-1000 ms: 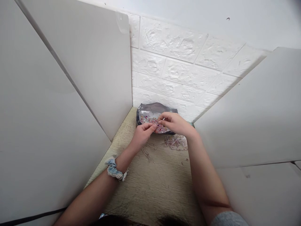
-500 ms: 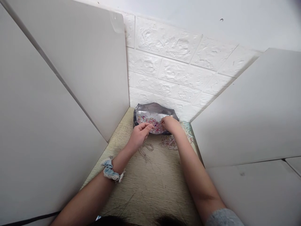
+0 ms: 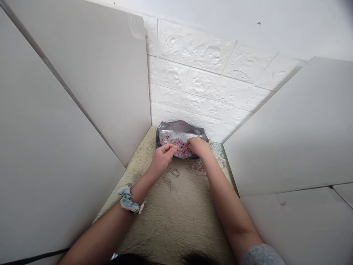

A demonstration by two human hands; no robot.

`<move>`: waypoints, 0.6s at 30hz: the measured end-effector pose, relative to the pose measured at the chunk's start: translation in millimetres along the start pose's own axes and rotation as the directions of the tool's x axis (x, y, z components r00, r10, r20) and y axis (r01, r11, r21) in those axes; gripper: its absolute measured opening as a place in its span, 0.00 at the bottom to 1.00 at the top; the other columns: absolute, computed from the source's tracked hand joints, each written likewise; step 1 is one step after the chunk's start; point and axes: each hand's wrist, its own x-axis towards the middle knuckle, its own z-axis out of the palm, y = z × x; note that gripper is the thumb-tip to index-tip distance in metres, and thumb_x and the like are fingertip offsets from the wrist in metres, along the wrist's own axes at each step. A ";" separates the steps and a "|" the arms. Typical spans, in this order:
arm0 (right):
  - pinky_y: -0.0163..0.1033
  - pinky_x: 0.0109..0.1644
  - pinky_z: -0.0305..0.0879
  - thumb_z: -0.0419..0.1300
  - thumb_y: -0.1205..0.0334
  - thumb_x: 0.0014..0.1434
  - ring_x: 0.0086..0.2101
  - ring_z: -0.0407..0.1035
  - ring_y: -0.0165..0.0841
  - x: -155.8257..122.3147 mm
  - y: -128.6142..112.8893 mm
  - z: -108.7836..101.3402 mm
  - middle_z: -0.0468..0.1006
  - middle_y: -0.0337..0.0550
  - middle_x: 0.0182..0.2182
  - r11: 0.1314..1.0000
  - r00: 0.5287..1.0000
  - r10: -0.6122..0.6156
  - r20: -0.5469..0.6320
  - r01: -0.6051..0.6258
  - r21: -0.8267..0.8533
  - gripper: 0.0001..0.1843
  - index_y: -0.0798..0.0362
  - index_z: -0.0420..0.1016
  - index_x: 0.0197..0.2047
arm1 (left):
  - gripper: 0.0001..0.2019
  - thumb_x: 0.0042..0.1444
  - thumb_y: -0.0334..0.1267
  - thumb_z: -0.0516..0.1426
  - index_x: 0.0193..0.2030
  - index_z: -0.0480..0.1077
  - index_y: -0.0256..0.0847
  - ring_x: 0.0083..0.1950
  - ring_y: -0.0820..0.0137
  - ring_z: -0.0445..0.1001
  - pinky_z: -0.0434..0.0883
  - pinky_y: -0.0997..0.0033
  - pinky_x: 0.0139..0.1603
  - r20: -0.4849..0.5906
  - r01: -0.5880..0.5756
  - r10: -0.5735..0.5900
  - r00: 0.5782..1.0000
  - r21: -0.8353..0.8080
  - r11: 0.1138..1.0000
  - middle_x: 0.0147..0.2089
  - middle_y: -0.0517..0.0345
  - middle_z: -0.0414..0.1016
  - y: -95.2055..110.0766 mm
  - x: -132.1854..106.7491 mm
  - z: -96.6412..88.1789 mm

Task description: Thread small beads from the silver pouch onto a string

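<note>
A shallow silver foil tray [image 3: 179, 127] holding several small pink, purple and clear beads [image 3: 176, 141] sits against the back wall. My right hand [image 3: 198, 146] rests on the tray's right part, fingertips curled down among the beads. My left hand [image 3: 162, 157] hovers at the tray's front edge with thumb and fingers pinched together; whatever is between them is too small to see. A blue scrunchie [image 3: 128, 199] circles my left wrist. A thin bead strand [image 3: 170, 173] lies on the table just below my left hand.
The beige woven table top [image 3: 176, 217] is walled in by white boards on the left [image 3: 82, 92] and right [image 3: 289, 129] and a white brick-pattern wall [image 3: 204, 73] behind. A pile of pale beaded pieces [image 3: 199, 167] lies under my right forearm.
My right hand has left my left fingertips and gone down into the beads on the tray. My left hand stays pinched in place. The view shifted slightly.
</note>
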 end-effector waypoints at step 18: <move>0.37 0.38 0.58 0.46 0.66 0.55 0.36 0.66 0.35 2.2 2.6 -2.0 0.73 0.52 0.36 0.991 0.997 -0.049 -0.055 0.056 0.125 0.12 0.57 0.71 0.34 | 0.12 0.45 0.43 0.55 0.27 0.68 0.35 0.15 0.82 0.44 0.44 0.79 0.16 -0.076 0.021 -0.017 0.997 0.043 0.999 0.11 0.70 0.48 0.1 0.8 1.1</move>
